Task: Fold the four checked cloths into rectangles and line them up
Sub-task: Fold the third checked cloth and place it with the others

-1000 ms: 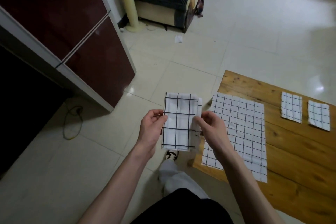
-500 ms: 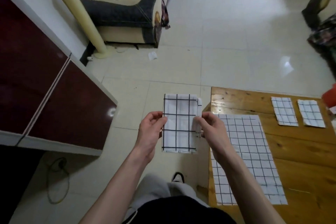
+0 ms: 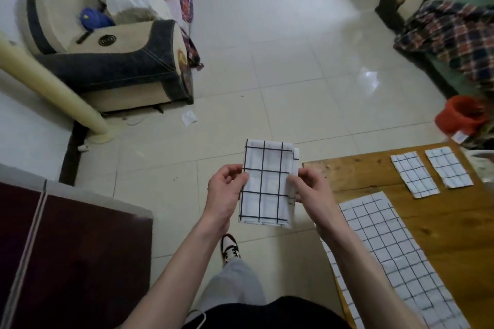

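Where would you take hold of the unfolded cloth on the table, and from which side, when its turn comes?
Probably at the two near corners of the unfolded cloth, coming from the table's left edge. It lies flat, and its near-left part overhangs that edge, so fingers can slip under there instead of pinching flat fabric off the wood. Both hands now hold the folded cloth.
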`<action>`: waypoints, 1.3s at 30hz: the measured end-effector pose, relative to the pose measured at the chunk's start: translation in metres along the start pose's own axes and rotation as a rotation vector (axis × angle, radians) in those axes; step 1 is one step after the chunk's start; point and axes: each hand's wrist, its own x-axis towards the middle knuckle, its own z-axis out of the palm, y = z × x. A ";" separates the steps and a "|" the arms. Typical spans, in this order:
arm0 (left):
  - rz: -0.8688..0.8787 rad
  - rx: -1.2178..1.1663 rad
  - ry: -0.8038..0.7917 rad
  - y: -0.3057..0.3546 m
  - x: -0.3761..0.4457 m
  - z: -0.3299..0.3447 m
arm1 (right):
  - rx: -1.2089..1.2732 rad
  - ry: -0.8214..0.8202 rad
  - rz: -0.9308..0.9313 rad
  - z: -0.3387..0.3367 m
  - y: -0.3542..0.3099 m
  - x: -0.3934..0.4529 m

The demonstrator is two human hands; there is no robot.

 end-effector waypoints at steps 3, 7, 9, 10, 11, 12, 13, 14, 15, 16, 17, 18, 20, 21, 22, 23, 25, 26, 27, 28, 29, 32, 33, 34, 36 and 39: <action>0.003 0.025 -0.054 0.026 0.043 -0.007 | 0.040 0.076 0.013 0.024 -0.018 0.031; -0.004 0.065 -0.131 0.056 0.097 -0.010 | 0.084 0.160 0.014 0.048 -0.039 0.067; -0.019 0.074 -0.162 0.068 0.121 -0.007 | 0.106 0.201 0.022 0.055 -0.046 0.083; -0.027 0.078 -0.179 0.073 0.132 -0.005 | 0.116 0.225 0.020 0.057 -0.048 0.091; -0.034 0.085 -0.201 0.077 0.143 -0.001 | 0.123 0.251 0.016 0.058 -0.051 0.098; -0.040 0.092 -0.225 0.081 0.155 0.004 | 0.129 0.279 0.016 0.059 -0.054 0.106; -0.047 0.100 -0.248 0.086 0.167 0.009 | 0.139 0.309 0.025 0.058 -0.057 0.115; -0.052 0.111 -0.267 0.089 0.178 0.014 | 0.153 0.336 0.036 0.058 -0.059 0.124; -0.052 0.122 -0.286 0.093 0.190 0.020 | 0.165 0.359 0.045 0.057 -0.062 0.133; -0.056 0.132 -0.303 0.096 0.201 0.027 | 0.180 0.379 0.056 0.056 -0.064 0.142; -0.064 0.144 -0.323 0.100 0.212 0.034 | 0.197 0.399 0.069 0.055 -0.067 0.152; -0.070 0.155 -0.343 0.104 0.223 0.042 | 0.209 0.421 0.076 0.053 -0.069 0.161; -0.075 0.188 -0.388 0.112 0.248 0.060 | 0.222 0.471 0.078 0.045 -0.074 0.182; -0.074 0.207 -0.411 0.117 0.261 0.070 | 0.229 0.488 0.080 0.040 -0.076 0.194; -0.069 0.223 -0.436 0.121 0.274 0.082 | 0.235 0.504 0.084 0.035 -0.078 0.205; -0.062 0.239 -0.457 0.125 0.286 0.094 | 0.243 0.524 0.088 0.030 -0.080 0.217; -0.067 0.264 -0.494 0.137 0.309 0.119 | 0.274 0.570 0.099 0.018 -0.085 0.240; -0.068 0.272 -0.515 0.143 0.319 0.131 | 0.291 0.591 0.101 0.012 -0.089 0.251; -0.064 0.277 -0.538 0.149 0.327 0.143 | 0.303 0.607 0.102 0.006 -0.094 0.261; -0.068 0.284 -0.557 0.156 0.335 0.156 | 0.316 0.620 0.104 0.000 -0.099 0.270; -0.078 0.294 -0.570 0.162 0.343 0.168 | 0.326 0.639 0.112 -0.005 -0.103 0.279; -0.072 0.328 -0.621 0.178 0.367 0.203 | 0.352 0.701 0.109 -0.026 -0.115 0.307; -0.071 0.339 -0.643 0.185 0.374 0.215 | 0.358 0.715 0.105 -0.033 -0.120 0.314; -0.074 0.346 -0.661 0.190 0.382 0.228 | 0.359 0.734 0.104 -0.040 -0.124 0.322; -0.068 0.363 -0.687 0.199 0.394 0.249 | 0.350 0.766 0.111 -0.051 -0.131 0.334; -0.068 0.387 -0.740 0.206 0.408 0.282 | 0.373 0.816 0.117 -0.068 -0.136 0.349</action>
